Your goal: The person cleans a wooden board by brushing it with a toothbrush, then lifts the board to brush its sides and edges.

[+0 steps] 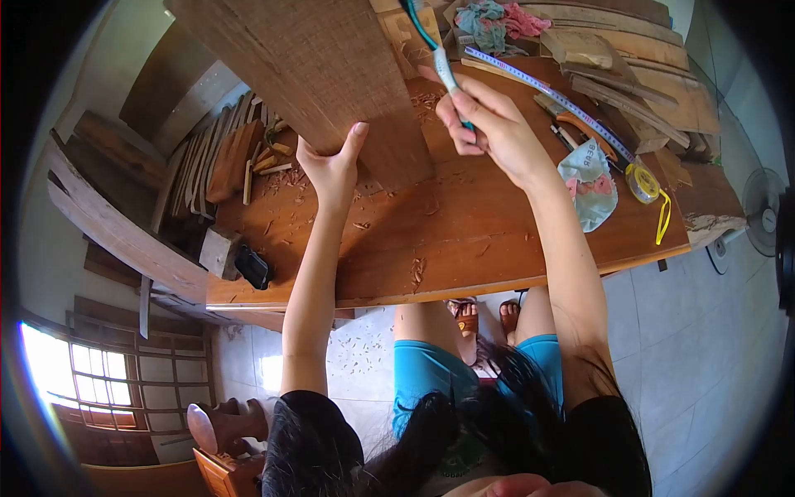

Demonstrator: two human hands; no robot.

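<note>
The left grip (330, 170) has the big wooden board (310, 62) by its lower left edge, thumb pressed on the near face, fingers hidden behind, and over on the other side the right grip (493, 124) is closed round a slim teal-and-white tool (445, 73). This is the head view, and the board rises over the counter (497, 240), its top running out of frame; whether its lower end touches the wood I can't tell. So the step in hand, as I read it, is holding the board steady with the tool up beside it, apart from the face. Any move of that tool onto the wood calls for a firm left hold, since the board is long and one hand has it. Now, what's in the way? Curled shavings (418, 269) lie scattered, some near the board's lower end, and the drawn-out tape blade (553, 89) runs close by the right grip, down to its case (643, 184). Next to that, a printed pouch (598, 203). Wood strips (195, 166) crowd the left, a small black object (252, 267) sits by a wood block (220, 251), and timber (654, 83) is piled far right.
</note>
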